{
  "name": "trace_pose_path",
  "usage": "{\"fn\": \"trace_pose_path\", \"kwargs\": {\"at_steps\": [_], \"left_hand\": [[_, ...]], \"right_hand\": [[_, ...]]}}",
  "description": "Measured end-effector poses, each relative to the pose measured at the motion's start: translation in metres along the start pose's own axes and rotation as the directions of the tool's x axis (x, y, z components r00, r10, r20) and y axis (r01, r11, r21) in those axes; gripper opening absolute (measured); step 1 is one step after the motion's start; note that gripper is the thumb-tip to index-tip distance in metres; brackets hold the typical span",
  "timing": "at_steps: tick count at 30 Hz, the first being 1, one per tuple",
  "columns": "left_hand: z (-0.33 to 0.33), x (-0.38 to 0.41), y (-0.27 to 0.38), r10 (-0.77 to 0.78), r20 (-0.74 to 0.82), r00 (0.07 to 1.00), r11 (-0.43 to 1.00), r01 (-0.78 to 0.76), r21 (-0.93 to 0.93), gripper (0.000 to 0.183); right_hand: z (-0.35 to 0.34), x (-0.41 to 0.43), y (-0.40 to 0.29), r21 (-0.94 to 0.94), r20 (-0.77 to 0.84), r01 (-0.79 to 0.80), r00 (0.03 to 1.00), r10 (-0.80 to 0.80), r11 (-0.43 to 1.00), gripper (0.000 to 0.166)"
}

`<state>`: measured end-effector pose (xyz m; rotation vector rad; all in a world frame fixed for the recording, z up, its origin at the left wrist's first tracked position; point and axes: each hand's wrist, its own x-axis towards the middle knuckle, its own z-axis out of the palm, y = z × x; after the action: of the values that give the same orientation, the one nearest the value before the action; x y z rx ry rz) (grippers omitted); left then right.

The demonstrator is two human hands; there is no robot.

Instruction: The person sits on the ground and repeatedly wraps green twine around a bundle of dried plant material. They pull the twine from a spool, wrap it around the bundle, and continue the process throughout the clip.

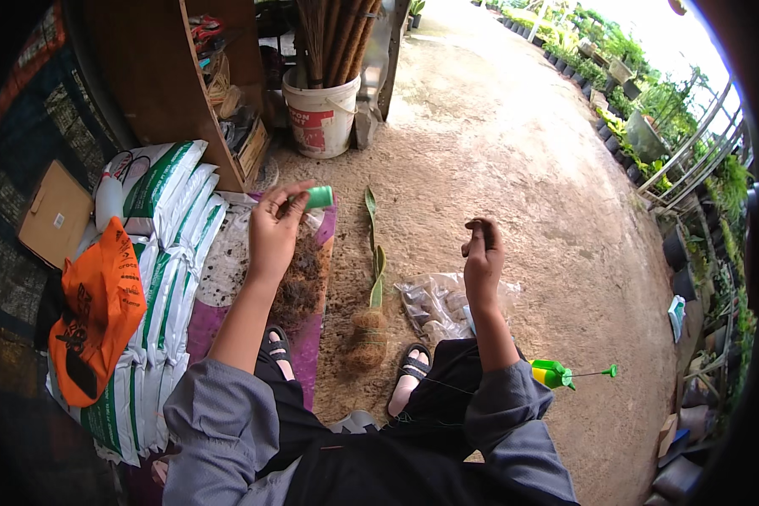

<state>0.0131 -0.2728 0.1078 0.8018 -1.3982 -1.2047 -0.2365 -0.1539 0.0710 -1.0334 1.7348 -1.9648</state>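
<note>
A spool of green thread is gripped between the thumb and fingers of my left hand, raised over a soiled plastic sheet. My right hand is up on the other side with its fingers bent in; whether it pinches a fine thread is too small to tell. Between my feet sits a ball of brown fibre with green thread wound around it. A long variegated snake plant leaf comes out of its top and points away from me. Loose thread lies across my right trouser leg.
Left, stacked white-green sacks carry an orange bag. Dark soil covers part of the sheet. Right are a clear plastic bag and green sprayer. A white bucket of poles stands ahead.
</note>
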Motion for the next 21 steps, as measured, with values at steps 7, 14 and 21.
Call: {"fn": "trace_pose_path", "kwargs": {"at_steps": [7, 14, 21], "left_hand": [[-0.022, 0.007, 0.000, -0.058, -0.132, 0.990, 0.981, 0.032, -0.190, 0.018], [0.005, -0.013, 0.008, -0.262, 0.248, 0.933, 0.914, 0.322, -0.247, 0.022], [0.026, -0.027, 0.003, -0.262, 0.487, 0.833, 0.949, 0.314, -0.026, 0.026]], "right_hand": [[-0.022, 0.011, 0.015, -0.384, 0.097, 0.017, 0.995, 0.022, 0.923, 0.020], [-0.012, -0.003, 0.013, -0.666, 0.507, 0.399, 0.862, -0.010, 0.630, 0.077], [0.033, -0.037, -0.022, -0.164, 0.673, 0.360, 0.722, -0.162, 0.918, 0.072]]}}
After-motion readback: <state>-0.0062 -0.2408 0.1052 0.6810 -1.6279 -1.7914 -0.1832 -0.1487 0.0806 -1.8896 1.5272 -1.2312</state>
